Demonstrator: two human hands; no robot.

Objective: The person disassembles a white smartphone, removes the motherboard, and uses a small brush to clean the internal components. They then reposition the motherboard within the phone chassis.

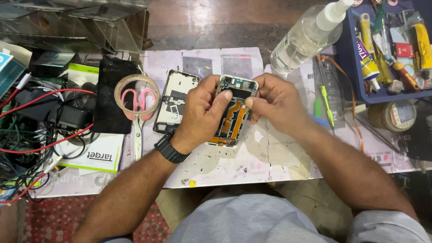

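Phone (pixel 234 114) gripped between both hands.

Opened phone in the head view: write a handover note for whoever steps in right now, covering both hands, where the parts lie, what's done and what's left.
Left hand, black watch on its wrist, and right hand both grip the opened white-framed phone with exposed circuit board and orange flex cables, thumbs pressing its middle.
The removed black-rimmed back cover lies flat on the table just left of the phone.
Pink-handled scissors lie under a tape roll, further left.
Done: cover off. Left: internals still exposed, cover not refitted.
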